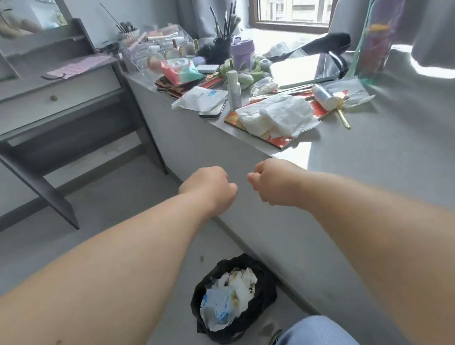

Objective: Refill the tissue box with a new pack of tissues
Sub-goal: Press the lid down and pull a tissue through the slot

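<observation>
Head-worn view, forward and downward.

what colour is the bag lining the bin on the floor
Black; the bin bag shows clearly in the head view, low centre.

Far left, a grey dressing table w/ 1 drawer and a pink ridged pad on top. On the grey ledge, far end: clear makeup organizer, black cup of brushes, purple tumbler. Nearer: a small white bottle, a tablet. Near, on the floor, a black-lined bin full of crumpled trash.
</observation>
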{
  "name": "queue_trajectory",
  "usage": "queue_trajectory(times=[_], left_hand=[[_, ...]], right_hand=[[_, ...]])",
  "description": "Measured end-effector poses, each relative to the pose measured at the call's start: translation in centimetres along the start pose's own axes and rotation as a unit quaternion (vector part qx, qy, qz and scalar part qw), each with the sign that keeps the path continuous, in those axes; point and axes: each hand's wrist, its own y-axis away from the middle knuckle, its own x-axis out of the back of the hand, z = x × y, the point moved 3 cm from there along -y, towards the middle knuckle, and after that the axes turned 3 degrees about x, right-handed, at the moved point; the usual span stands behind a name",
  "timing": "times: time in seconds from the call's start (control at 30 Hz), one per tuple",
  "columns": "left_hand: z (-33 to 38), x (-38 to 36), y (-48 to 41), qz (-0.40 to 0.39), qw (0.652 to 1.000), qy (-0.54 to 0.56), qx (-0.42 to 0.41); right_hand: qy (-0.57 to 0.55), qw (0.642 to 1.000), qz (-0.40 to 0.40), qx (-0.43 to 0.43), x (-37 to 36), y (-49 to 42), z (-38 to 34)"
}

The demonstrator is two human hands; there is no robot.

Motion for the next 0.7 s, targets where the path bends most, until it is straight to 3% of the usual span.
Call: queue_trajectory(times=[0.23, 0.7], left_hand=[[7.3, 5.0, 3.0, 0.054, 0.995, 0.008, -0.079], [26.1, 6.8, 9.6, 0.058, 0.964, -0.01, -0.26]], right_hand=[[-0.071, 0.992, 0.099, -0.037, 7.0, 6.3, 2.0], [-0.053, 0.965, 0.204, -0.156, 16.1, 21.7, 13.8]])
